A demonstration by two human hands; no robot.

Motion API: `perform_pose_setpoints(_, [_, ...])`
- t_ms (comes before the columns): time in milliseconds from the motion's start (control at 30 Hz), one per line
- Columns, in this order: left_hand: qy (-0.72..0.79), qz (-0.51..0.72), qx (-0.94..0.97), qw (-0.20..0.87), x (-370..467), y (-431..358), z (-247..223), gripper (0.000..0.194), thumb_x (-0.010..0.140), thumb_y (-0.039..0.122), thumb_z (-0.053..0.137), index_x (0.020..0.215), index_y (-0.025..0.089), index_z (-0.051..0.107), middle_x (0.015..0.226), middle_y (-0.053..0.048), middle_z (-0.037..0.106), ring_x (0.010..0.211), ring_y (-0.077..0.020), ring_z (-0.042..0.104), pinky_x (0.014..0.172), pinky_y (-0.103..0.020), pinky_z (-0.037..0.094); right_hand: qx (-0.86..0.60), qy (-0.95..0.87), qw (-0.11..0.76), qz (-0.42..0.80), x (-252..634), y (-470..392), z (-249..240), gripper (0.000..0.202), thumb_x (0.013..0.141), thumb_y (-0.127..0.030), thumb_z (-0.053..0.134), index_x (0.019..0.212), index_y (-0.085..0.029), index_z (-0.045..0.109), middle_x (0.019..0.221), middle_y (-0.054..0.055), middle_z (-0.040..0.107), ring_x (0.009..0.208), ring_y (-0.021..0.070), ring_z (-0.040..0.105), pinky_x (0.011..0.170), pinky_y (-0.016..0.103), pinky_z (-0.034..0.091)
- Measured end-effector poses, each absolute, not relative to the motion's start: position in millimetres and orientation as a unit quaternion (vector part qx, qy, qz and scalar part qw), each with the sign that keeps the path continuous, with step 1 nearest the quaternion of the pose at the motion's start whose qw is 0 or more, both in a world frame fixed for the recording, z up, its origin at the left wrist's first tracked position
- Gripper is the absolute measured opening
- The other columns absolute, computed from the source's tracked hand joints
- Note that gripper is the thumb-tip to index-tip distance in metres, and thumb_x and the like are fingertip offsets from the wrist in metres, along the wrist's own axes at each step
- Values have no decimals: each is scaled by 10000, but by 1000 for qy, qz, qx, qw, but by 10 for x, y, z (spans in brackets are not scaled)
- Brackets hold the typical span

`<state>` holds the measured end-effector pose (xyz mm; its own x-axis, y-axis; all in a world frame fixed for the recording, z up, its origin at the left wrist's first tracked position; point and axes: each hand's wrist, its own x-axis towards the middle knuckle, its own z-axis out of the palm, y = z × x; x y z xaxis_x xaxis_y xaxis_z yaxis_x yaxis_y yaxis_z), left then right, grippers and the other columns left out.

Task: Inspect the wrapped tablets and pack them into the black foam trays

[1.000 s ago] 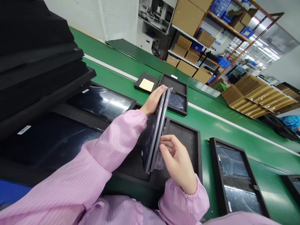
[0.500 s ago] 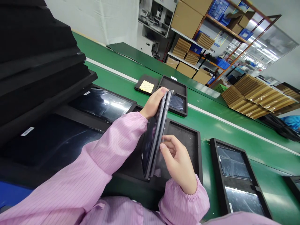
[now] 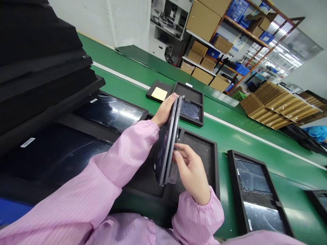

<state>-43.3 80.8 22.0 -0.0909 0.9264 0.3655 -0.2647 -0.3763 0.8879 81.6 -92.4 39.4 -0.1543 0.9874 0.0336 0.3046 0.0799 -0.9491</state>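
Two thin tablets (image 3: 169,146) stand on edge, face to face and close together, above a black foam tray (image 3: 200,149). My left hand (image 3: 165,110) is closed around their far upper end. Clear plastic film (image 3: 173,175) hangs loose along the right tablet's face. At that face, about halfway down, my right hand (image 3: 190,166) has its fingers curled with the thumb against them, pinching the film. Its fingertips are partly hidden beside the tablet's edge.
Black trays with film-covered tablets lie left (image 3: 112,112) and right (image 3: 254,175) on the green belt (image 3: 237,136). A tall stack of black trays (image 3: 46,61) rises at left. Beyond the tablets lie a yellow label sheet (image 3: 159,93) and a smaller tray (image 3: 187,92).
The held tablets have tilted slightly and their lower end has risen a little. My right hand has moved slightly up and left along with them.
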Motion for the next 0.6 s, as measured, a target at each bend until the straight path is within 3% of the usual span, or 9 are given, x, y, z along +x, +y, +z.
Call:
perform_pose_setpoints(167, [323, 666, 508, 441, -435, 799, 217, 472, 926, 624, 447, 752, 211, 595, 775, -32, 639, 794, -189, 600, 855, -317, 496, -529, -623, 385, 429, 809, -928, 397, 222, 905, -266, 511, 1080, -198, 629, 892, 62, 781, 870, 226, 761, 814, 337, 621])
perform_pose_setpoints(367, [324, 650, 548, 414, -453, 634, 343, 519, 873, 701, 443, 782, 214, 597, 767, -36, 611, 773, -201, 577, 795, -334, 491, -512, -623, 427, 409, 774, -947, 378, 390, 868, -195, 527, 1252, -212, 595, 1249, 82, 704, 1128, 226, 690, 905, 325, 598])
perform_pose_setpoints(500, [301, 631, 587, 408, -433, 442, 447, 535, 856, 731, 424, 794, 230, 598, 733, -19, 595, 692, -183, 547, 709, -320, 479, -482, -613, 466, 418, 775, -965, 371, 431, 872, -191, 550, 1301, -210, 589, 1310, 92, 670, 1206, 243, 645, 891, 330, 612])
perform_pose_setpoints(600, [286, 621, 613, 396, -405, 317, 507, 533, 857, 734, 421, 800, 236, 602, 750, -22, 613, 702, -189, 558, 732, -329, 479, -468, -601, 496, 417, 794, -974, 373, 443, 874, -197, 577, 1316, -213, 593, 1338, 92, 651, 1228, 246, 629, 917, 336, 607])
